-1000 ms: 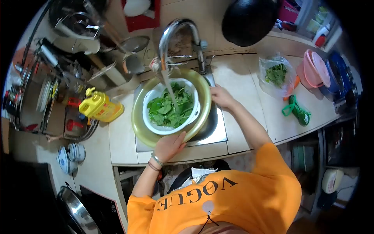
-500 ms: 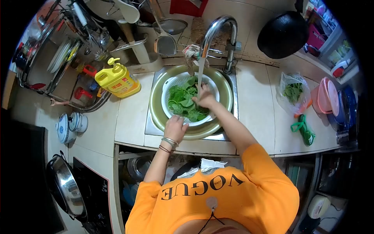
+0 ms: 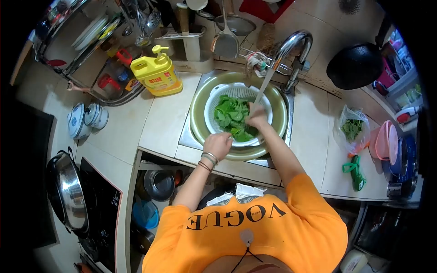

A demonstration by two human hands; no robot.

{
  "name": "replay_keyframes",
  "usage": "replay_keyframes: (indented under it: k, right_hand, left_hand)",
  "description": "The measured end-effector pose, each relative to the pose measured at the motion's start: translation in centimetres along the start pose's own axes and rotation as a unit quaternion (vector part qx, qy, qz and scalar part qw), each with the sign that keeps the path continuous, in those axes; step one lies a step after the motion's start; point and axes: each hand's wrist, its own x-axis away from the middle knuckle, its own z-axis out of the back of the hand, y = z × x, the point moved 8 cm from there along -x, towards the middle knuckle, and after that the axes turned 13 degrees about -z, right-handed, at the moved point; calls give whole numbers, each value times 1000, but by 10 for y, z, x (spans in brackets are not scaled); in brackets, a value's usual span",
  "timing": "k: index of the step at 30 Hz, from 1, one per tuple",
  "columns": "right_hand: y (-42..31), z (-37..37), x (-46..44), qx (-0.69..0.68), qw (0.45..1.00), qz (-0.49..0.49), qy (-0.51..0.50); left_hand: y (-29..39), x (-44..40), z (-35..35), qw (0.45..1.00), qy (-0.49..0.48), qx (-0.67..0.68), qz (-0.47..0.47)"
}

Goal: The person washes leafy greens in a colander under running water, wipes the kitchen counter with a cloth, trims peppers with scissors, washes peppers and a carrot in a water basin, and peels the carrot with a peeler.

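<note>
Across the orange shirt I can read VOGUE — with a tiny PARIS inside the O. Far left on the table, the yellow bottle carries red print — too blurred to make out.

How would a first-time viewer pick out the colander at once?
Find the chrome faucet over the sink. Below its running water sits a wide olive-green basin; nested inside is the colander: white, perforated, smaller, holding leafy greens.
</note>
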Motion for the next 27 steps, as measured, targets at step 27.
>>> replay_keyframes:
  k: [27]
  right_hand:
    - [-21, -55, 59, 73, 966, 181, -172]
  left_hand:
    - [-11, -1, -12, 998, -50, -36, 30]
